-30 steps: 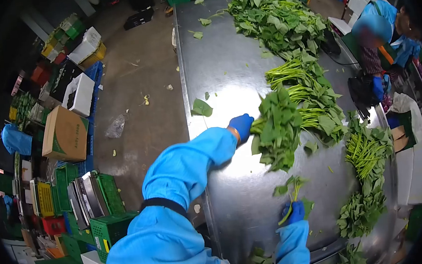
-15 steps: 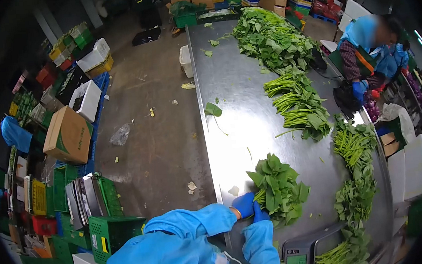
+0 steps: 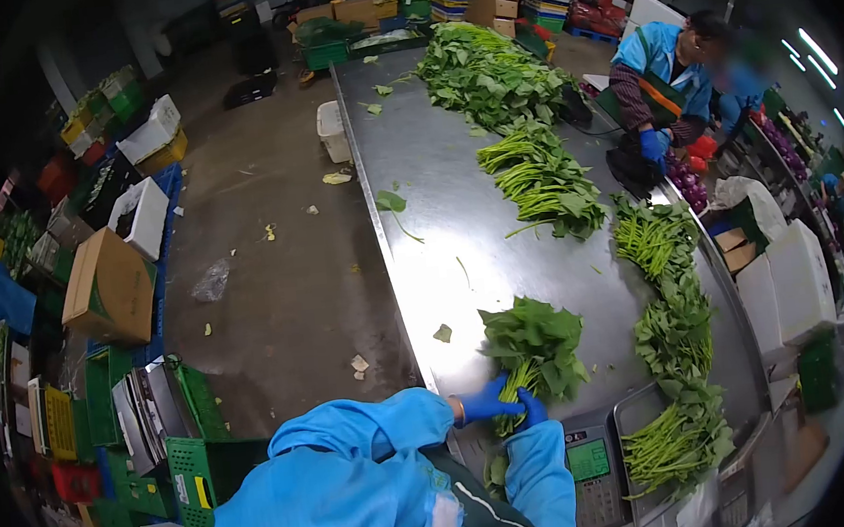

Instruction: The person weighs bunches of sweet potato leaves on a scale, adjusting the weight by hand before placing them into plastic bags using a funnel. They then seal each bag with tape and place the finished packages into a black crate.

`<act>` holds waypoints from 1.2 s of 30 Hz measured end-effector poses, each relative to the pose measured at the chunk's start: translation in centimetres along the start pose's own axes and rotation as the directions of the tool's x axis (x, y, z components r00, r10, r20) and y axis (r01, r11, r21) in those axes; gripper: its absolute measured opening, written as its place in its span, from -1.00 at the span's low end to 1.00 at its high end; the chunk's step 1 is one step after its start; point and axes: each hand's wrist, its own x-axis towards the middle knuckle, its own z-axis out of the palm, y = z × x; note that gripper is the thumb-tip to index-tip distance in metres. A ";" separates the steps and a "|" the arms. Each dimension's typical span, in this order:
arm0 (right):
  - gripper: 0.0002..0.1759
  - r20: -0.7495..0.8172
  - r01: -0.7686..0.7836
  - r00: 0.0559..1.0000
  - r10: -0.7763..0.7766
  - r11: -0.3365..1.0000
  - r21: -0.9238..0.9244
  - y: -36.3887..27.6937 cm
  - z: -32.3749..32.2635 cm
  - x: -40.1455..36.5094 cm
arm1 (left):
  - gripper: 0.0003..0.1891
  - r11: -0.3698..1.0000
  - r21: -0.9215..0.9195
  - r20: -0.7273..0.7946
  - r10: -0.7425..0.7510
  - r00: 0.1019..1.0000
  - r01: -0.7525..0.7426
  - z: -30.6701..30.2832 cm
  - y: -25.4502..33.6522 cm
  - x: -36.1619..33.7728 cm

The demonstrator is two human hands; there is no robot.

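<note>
Head view. Both gloved hands meet at the lower centre of the frame, on the near edge of a long steel table [image 3: 436, 192]. The left hand [image 3: 484, 400], in a blue glove at the end of a blue sleeve, lies across the pale stem end of a bunch of leafy greens [image 3: 537, 339]. Its fingers [image 3: 501, 387] are slightly spread and wrapped over the stems. The right hand [image 3: 532, 410], also gloved in blue, comes up from the bottom edge and touches the same stems from the other side, its fingers curled narrow around them. The two hands almost touch. The bunch rests on the table with its stems pointing toward the bottom of the frame and its leaves fanned toward the centre.

Just to the lower right of the hands stands a scale [image 3: 590, 462] with a lit green display, and beside it a tray [image 3: 628, 411] carries more greens. Further piles of greens [image 3: 540, 178] run up the table toward the upper centre, and a single loose leaf [image 3: 392, 202] lies on bare metal to their left. At the upper right a co-worker [image 3: 661, 72] in blue stands at the far side of the table. On the floor at the left sit a cardboard box [image 3: 108, 286] and a green crate [image 3: 194, 464].
</note>
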 end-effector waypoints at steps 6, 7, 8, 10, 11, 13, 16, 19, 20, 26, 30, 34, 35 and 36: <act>-0.48 0.021 0.038 0.999 -0.048 0.944 0.328 -0.9 2.5 -4.2 | -0.30 0.873 -0.469 -0.139 -0.218 0.966 0.130 1.1 -2.6 0.3; -0.47 0.040 0.013 0.999 -0.031 0.920 0.391 -1.1 3.2 -4.7 | -0.39 0.921 -0.390 -0.190 -0.080 0.979 -0.001 1.5 -3.1 0.2; -0.46 0.077 -0.025 0.997 -0.008 0.905 0.425 -2.0 4.7 -5.8 | -0.42 0.898 -0.434 -0.182 -0.172 0.968 0.078 2.0 -3.5 0.2; -0.45 -0.020 0.128 0.992 -0.128 0.937 0.326 -3.5 8.9 -7.8 | -0.34 0.925 -0.350 -0.164 -0.213 0.963 0.145 2.0 -6.1 1.4; -0.45 -0.100 0.268 0.962 -0.252 0.941 0.207 -3.6 9.8 -8.4 | -0.26 0.943 -0.263 -0.155 -0.252 0.955 0.206 2.0 -6.0 1.5; -0.49 0.005 0.321 0.947 -0.322 0.941 -0.108 -1.7 2.7 -3.5 | -0.28 0.973 -0.178 -0.134 -0.170 0.976 0.145 1.9 -3.8 0.7; -0.54 0.024 0.238 0.968 -0.250 0.879 -0.414 -1.5 1.1 -3.3 | -0.31 0.992 -0.126 -0.047 -0.033 0.998 0.026 0.3 -0.2 -0.1; -0.56 0.085 0.179 0.981 -0.177 0.984 -0.018 -2.6 1.7 -5.6 | -0.35 0.854 -0.484 0.224 -0.089 0.971 0.190 -1.4 0.2 0.1; -0.55 -0.056 0.122 0.991 -0.126 0.991 -0.057 -2.9 1.1 -6.2 | -0.36 0.832 -0.529 0.205 -0.068 0.976 0.169 -1.9 0.5 0.5; -0.55 -0.022 0.384 0.913 -0.408 0.875 -0.295 -2.9 4.5 -6.8 | -0.35 0.957 -0.275 0.152 -0.050 0.987 0.091 0.7 2.8 0.2; -0.54 -0.181 0.324 0.885 -0.428 0.847 -0.422 -4.6 4.9 -11.5 | -0.39 0.966 -0.209 0.190 -0.112 0.975 0.151 -0.6 5.8 1.0; -0.63 -0.318 0.446 0.771 -0.552 0.824 -0.349 -4.0 5.0 -16.7 | -0.46 0.966 -0.252 -0.021 0.051 0.998 -0.055 -1.4 9.7 3.4; -0.61 -0.273 0.548 0.763 -0.586 0.810 -0.208 -3.9 4.9 -18.4 | -0.47 0.957 -0.264 -0.055 0.109 0.992 -0.120 -1.0 10.6 4.2; -0.58 -0.341 0.613 0.682 -0.647 0.760 -0.217 -3.7 4.9 -19.6 | -0.47 0.953 -0.225 -0.076 0.192 0.978 -0.205 -0.2 11.5 4.9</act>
